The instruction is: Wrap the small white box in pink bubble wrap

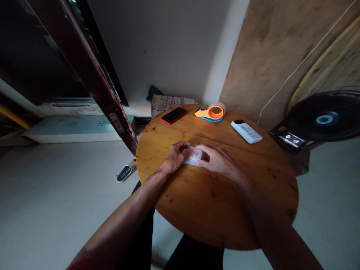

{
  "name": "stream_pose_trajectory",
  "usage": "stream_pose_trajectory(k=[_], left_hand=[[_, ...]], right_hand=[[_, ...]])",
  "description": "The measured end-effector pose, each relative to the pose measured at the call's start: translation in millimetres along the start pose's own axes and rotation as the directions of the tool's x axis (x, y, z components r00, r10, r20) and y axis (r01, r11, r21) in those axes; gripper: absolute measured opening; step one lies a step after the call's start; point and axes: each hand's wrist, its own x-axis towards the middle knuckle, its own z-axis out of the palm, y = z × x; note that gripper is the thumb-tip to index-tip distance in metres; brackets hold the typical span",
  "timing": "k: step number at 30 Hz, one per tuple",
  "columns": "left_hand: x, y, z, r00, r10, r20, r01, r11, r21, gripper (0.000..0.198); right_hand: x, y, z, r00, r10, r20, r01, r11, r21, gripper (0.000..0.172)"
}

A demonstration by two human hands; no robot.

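While the left hand gripped the left end of a small whitish packet between thumb and fingers, the right hand held its right end likewise, above the round table, nearer than the phone, tape dispenser and white device.

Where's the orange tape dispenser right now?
In the head view, the orange tape dispenser sits near the far edge of the round table, beyond the right hand, between the red-edged phone on its left and white device on its right.
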Motion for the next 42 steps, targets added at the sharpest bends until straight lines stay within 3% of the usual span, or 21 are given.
stream_pose_trajectory(k=[12,17,23,42], left_hand=[[0.4,-0.5,-0.3,0.999,-0.007,0.031,0.008,0.999,-0.035,0.024],[0.5,-1.1,0.1,1.000,-0.006,0.029,0.007,0.999,-0.041,0.025],[0.4,-0.4,0.1,1.000,-0.001,0.028,0.001,1.000,-0.015,0.025],[0.5,-1.9,-0.5,0.999,0.004,0.045,-0.003,1.000,-0.027,0.027]], right_hand=[[-0.8,-2.2,-0.4,1.000,0.006,-0.026,-0.006,1.000,-0.010,0.056],[-0.9,-5.4,-3.9,1.000,0.006,0.025,-0.006,1.000,-0.010,0.043],[-1.3,-3.4,-2.6,1.000,0.016,-0.002,-0.016,1.000,-0.017,0.054],[-1.5,-7.8,-4.8,1.000,0.016,0.015,-0.016,1.000,0.005,0.042]])
